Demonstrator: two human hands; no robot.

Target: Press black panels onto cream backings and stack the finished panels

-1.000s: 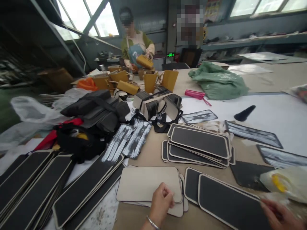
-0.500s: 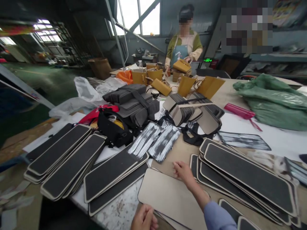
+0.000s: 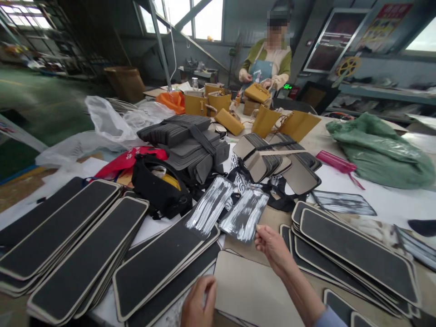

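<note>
In the head view, we are looking down across a cluttered worktable (image 3: 316,136). Our right hand (image 3: 274,250) is stretching over the middle, thumb and forefinger pinching together on the near corner of a white-streaked panel (image 3: 244,212). Such a corner hold is probably sparing the fingertips from the smeared face. Our left hand (image 3: 199,303) is curling at the left edge of a beige panel (image 3: 254,286); whether its fingers are clamping that edge or merely steadying it, we are unable to tell. The beige panel is lying toward the table's near edge, directly before us, seemingly to be within easy range of both hands. A second streaked panel (image 3: 211,203) is overlapping the upper end of a dark stack (image 3: 166,268), white side up, perhaps to keep the streaks off other surfaces. Another dark stack (image 3: 356,247) is sitting toward the table's right edge. Farther back, a dark bundle (image 3: 177,141) is wearing a strap, presumably to keep its pieces together. At the far edge, a co-worker (image 3: 265,66) is resting a hand on a yellow bag (image 3: 256,94).
</note>
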